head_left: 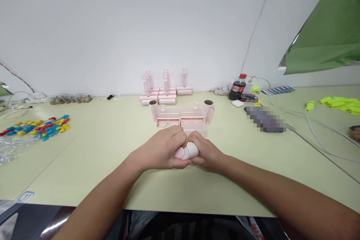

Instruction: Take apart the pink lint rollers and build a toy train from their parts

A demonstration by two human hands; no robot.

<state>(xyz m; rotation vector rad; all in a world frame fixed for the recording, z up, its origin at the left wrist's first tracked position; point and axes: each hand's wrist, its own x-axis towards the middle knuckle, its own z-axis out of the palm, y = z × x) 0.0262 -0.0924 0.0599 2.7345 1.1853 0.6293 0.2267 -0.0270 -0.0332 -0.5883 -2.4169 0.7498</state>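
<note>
White roll (193, 150) with pink end pieces (179, 153), between both hands, just above or on the table (157, 187); can't tell which. Looks tilted, pink end toward the left. Left hand (164, 148) curled round the pink end pieces, thumb below, fingers above. Right hand (208, 153) wrapped round the white end, fingers bent in; exact fingertip contact partly hidden.

Probably handles light and fairly stiff, with smooth, slightly slippery pink parts. Likely dents or loosens if squeezed hard; best held round the white side, with pink pieces taken by the rim.

Just beyond: open pink boxes (168, 120), flanked by upright rolls (208, 103) with brown inner walls. Farther back, stacked pink cases (167, 99) and tubes with heart-shaped tops (184, 77). Off to the right, cola bottle (237, 88), white square item (237, 103) and pixelated dark object (266, 119). Off to the left, coloured pieces (50, 129) beside clear plastic (17, 148).
</note>
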